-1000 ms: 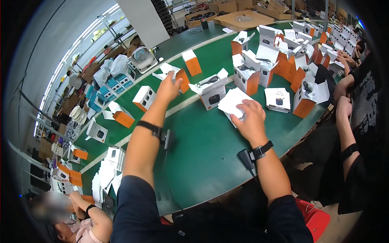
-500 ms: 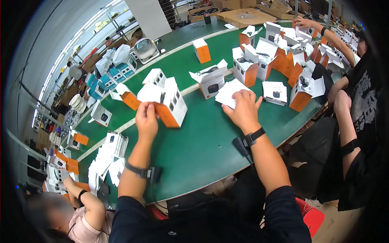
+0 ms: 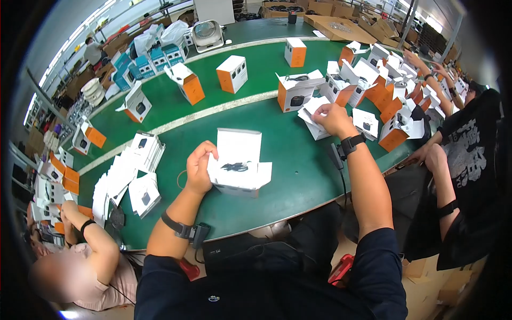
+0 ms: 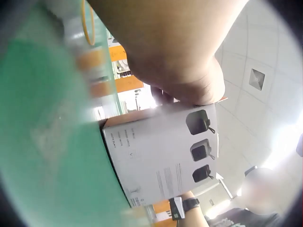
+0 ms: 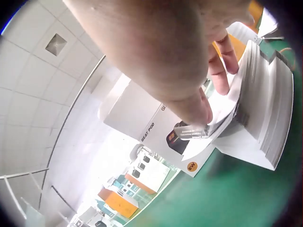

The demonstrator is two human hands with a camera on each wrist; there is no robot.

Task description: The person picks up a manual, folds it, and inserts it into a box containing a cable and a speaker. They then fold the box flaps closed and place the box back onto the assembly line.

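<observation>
An open white box (image 3: 238,143) with its lid flap raised stands on the table in front of me, a coiled black cable (image 3: 234,167) lying in its top. My left hand (image 3: 199,169) grips the box by its left side. In the left wrist view, the box's printed side (image 4: 158,156) shows three dark speaker pictures. Farther right, my right hand (image 3: 336,119) pinches a white booklet (image 5: 221,108) between thumb and fingers, over a stack of booklets (image 5: 270,113). Behind that stack stands another open box (image 3: 294,97) with a cable in it.
Another booklet pile (image 3: 366,122) lies right of my right hand; leaflets and booklets (image 3: 120,173) heap at the left. Orange-and-white boxes (image 3: 232,73) stand along the green table (image 3: 266,205). Many open boxes crowd the right end. People work at both sides; a fan (image 3: 207,35) stands behind.
My left hand has fetched a box from the far row, brought it close and turned it, its open top now facing me. My right hand stays at the stack, its fingers now pinching a booklet.
</observation>
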